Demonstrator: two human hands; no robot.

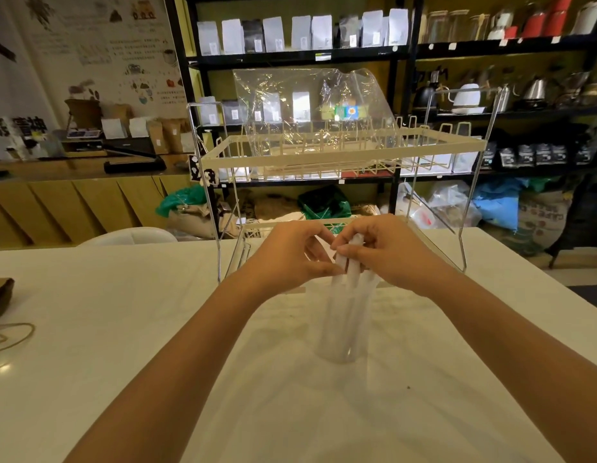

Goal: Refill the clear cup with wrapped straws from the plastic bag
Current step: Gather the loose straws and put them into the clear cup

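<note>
Right hand pinches the tops of the wrapped straws, left hand closes fingertips on them from the other side, probably to bunch them upright. Their lower ends stand inside the clear cup on the white table. Beyond, the plastic bag sits on the wire rack, seemingly parked out of the way.

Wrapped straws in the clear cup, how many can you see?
3 that I can make out: wrapped straws bunched upright in the clear cup, tops pinched between the left hand and right hand. Motion blur and fingers may hide more.
</note>
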